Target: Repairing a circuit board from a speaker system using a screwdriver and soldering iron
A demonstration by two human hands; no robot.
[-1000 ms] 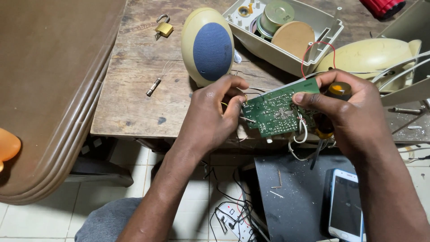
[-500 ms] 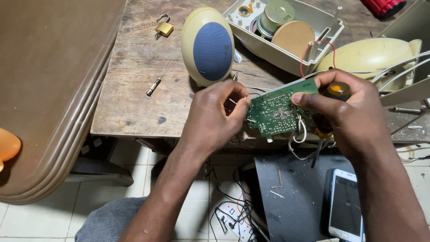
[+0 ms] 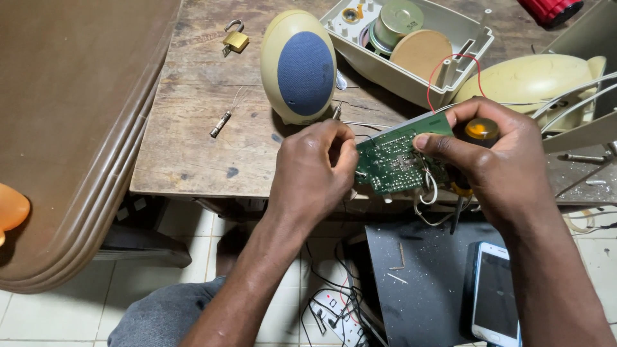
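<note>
Circuit board (image 3: 400, 160) stays pinched by both: left hand (image 3: 315, 173) has closed in, right hand (image 3: 495, 160) unmoved.

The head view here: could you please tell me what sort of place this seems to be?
Probably a home or small-shop electronics repair bench. A worn wooden table carries an opened speaker casing and an egg-shaped speaker, while both hands hold a green circuit board above a tiled floor.
</note>
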